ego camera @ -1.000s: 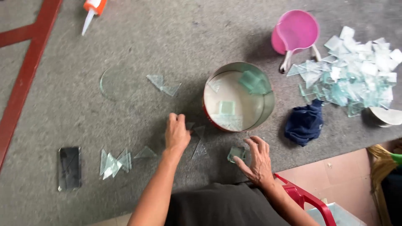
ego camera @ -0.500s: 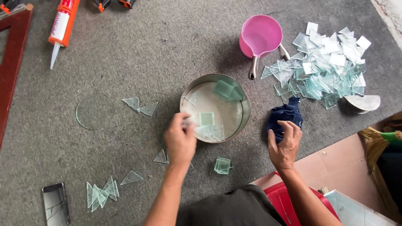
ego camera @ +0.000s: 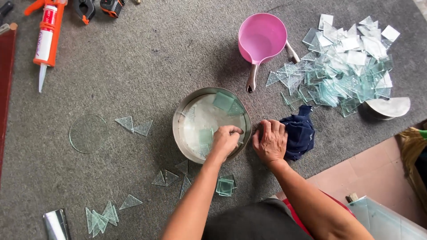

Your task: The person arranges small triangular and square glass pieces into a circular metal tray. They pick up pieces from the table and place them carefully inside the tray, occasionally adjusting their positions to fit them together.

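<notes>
A round metal bowl (ego camera: 175, 129) with milky water stands on the grey carpet and holds square glass pieces (ego camera: 223, 100). My left hand (ego camera: 224, 141) reaches inside its near right rim, fingers curled; whether it holds a glass piece is hidden. My right hand (ego camera: 270, 142) lies palm down on the carpet just right of the bowl. Its fingers touch the edge of a crumpled dark blue cloth (ego camera: 303, 133). A small stack of square glass pieces (ego camera: 225, 186) sits on the carpet below the bowl.
A pink scoop (ego camera: 262, 38) and a large pile of glass offcuts (ego camera: 342, 75) lie at the back right. Glass triangles (ego camera: 133, 125), a round glass disc (ego camera: 88, 133) and more triangles (ego camera: 102, 218) lie left. An orange caulk gun (ego camera: 46, 33) is top left.
My left hand went from the triangles on the carpet up into the bowl. My right hand left the square glass stack, went to the blue cloth, and now rests beside it.
</notes>
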